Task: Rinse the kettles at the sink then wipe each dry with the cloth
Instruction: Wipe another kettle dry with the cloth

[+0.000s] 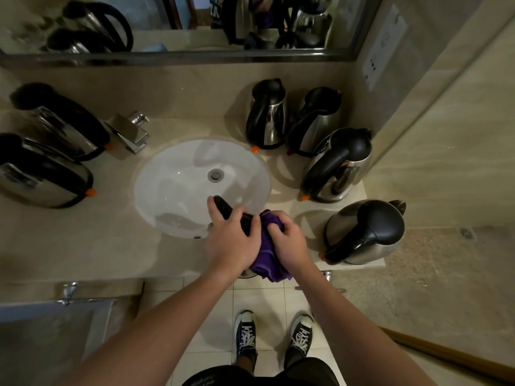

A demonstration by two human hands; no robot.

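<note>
Gripping a kettle's black handle (pixel 227 208) over the near rim of the white sink (pixel 172 185), the left hand (pixel 232 240) curls its fingers; the right hand (pixel 289 242) clutches the purple cloth (pixel 267 260) against it.

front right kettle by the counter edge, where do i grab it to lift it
Grip the black handle of the front right kettle from the near side. It stands upright with the handle arching toward you and the spout pointing away, so fingers can curl through the loop.

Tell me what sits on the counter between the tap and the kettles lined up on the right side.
The white sink basin lies between the tap and the right-hand kettles, as the head view shows. The basin's far part is bare apart from its drain.
</note>
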